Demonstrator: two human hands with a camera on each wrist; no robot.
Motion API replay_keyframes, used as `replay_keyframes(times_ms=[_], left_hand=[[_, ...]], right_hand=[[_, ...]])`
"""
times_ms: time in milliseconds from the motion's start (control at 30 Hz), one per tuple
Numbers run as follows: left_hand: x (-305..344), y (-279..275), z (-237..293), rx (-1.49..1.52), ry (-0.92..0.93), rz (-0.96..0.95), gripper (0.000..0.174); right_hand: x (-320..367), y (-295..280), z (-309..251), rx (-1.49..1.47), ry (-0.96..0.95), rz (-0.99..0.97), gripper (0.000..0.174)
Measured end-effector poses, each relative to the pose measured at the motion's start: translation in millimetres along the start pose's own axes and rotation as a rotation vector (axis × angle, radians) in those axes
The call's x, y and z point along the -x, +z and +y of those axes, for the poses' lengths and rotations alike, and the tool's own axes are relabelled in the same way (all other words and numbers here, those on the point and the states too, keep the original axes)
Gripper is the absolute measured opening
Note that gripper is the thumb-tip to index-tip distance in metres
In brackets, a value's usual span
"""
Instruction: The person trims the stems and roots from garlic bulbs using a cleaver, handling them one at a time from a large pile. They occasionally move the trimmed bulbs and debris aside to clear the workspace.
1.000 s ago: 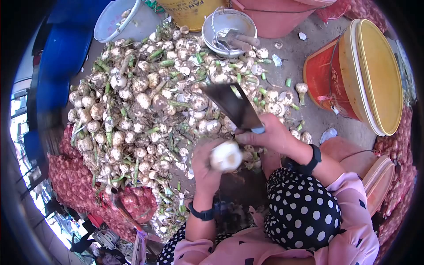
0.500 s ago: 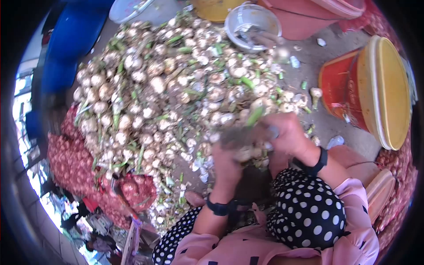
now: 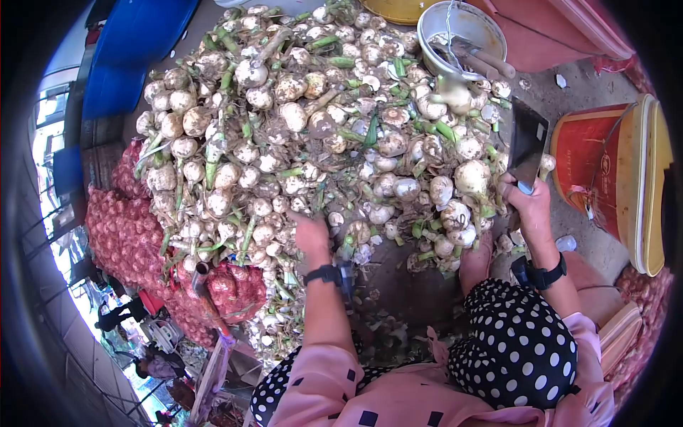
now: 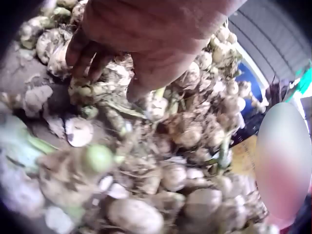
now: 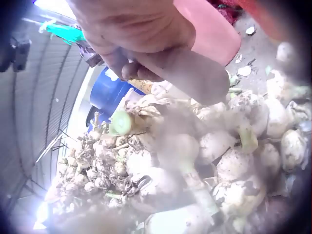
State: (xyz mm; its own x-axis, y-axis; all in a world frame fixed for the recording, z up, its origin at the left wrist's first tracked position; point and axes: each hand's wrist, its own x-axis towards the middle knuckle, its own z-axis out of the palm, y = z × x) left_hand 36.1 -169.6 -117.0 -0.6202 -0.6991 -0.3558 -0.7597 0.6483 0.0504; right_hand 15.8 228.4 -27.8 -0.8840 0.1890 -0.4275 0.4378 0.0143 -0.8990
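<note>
A large heap of garlic bulbs (image 3: pixel 292 117) with roots and cut green stems spreads over the ground in front. My left hand (image 3: pixel 311 235) reaches down to the near side of the heap. In the left wrist view its fingers (image 4: pixel 90 61) and thumb are apart, bent loosely over the bulbs, and no bulb shows in the grasp. At the right edge of the heap my right hand (image 3: pixel 530 203) grips a cleaver (image 3: pixel 528 139) by its handle (image 5: pixel 195 73), the dark blade pointing away from me. A blurred pale bulb (image 3: pixel 455 96) shows just below the white bucket.
The white bucket (image 3: pixel 425 32), with wooden-handled tools inside, stands behind the heap. To the right is a red and yellow bucket (image 3: pixel 594 156); a pink tub (image 3: pixel 548 35) is at the back. Red net sacks (image 3: pixel 128 242) and a pole (image 3: pixel 206 295) lie on the left.
The hands were together with a bulb and the cleaver; now they are apart. My left hand has moved to the heap without the bulb; the right has swung the cleaver out rightward.
</note>
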Motion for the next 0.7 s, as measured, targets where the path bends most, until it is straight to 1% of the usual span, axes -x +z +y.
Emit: replay_keyframes(times_ms=[100, 133, 167, 200, 233, 267, 300, 367, 400, 433, 467, 500, 567, 600, 633, 700], left_hand=[[-35.3, 16.8, -18.0, -0.021, 0.040, 0.007, 0.084], [-40.6, 23.3, -27.1, 0.064, 0.083, 0.049, 0.077], [-36.5, 14.4, -29.0, 0.064, 0.088, 0.052, 0.077], [-24.1, -3.2, -28.2, 0.572, -0.009, -0.235, 0.069], [-7.1, -22.8, -23.8, 1.071, -0.117, -0.535, 0.063], [27.1, -43.3, -0.8, 1.200, -0.092, -0.569, 0.062], [52.3, -49.5, 13.6, 1.153, 0.029, -0.605, 0.067], [99.7, -59.4, 33.6, 1.318, 0.102, -0.716, 0.066], [113.6, -53.2, 33.8, 1.392, 0.161, -0.792, 0.067], [126.8, -47.9, 33.5, 1.465, 0.220, -0.870, 0.067], [139.7, -45.2, 35.0, 1.391, 0.175, -0.833, 0.061], [148.4, -51.2, 45.2, 1.390, 0.183, -0.846, 0.061], [163.1, -67.5, 61.3, 0.777, 0.525, -0.791, 0.051], [158.0, -47.9, 49.2, 0.632, 0.925, -0.557, 0.037], [158.6, -44.7, 45.4, 0.627, 0.925, -0.562, 0.037], [159.7, -45.1, 46.4, 0.682, 0.894, -0.600, 0.036]], right_hand=[[9.2, 4.3, -8.6, 0.048, 0.023, -0.039, 0.009], [11.8, 5.3, -9.7, 0.053, 0.005, -0.109, 0.009], [12.4, 6.3, -11.3, 0.055, -0.019, -0.177, 0.009], [13.2, 8.5, -7.8, 0.078, -0.082, -0.249, 0.010], [17.6, 12.7, -10.4, 0.091, -0.075, -0.296, 0.012], [20.4, 19.7, -10.0, 0.132, -0.182, -0.338, 0.013], [22.4, 26.9, -10.8, 0.177, -0.292, -0.378, 0.015], [29.8, 35.2, -21.6, 0.395, -0.412, -0.461, 0.018], [30.8, 40.8, -21.4, 0.475, -0.618, -0.422, 0.017], [33.1, 40.3, -24.4, 0.488, -0.615, -0.405, 0.017], [34.6, 39.3, -27.1, 0.561, -0.659, -0.396, 0.015], [35.8, 38.4, -29.2, 0.632, -0.703, -0.389, 0.014], [38.8, 34.5, -31.9, 0.582, -0.716, -0.345, 0.014], [39.5, 32.4, -32.3, 0.633, -0.758, -0.364, 0.016], [40.4, 30.9, -32.6, 0.681, -0.798, -0.383, 0.019], [39.2, 28.0, -36.4, 0.730, -0.818, -0.413, 0.022]])
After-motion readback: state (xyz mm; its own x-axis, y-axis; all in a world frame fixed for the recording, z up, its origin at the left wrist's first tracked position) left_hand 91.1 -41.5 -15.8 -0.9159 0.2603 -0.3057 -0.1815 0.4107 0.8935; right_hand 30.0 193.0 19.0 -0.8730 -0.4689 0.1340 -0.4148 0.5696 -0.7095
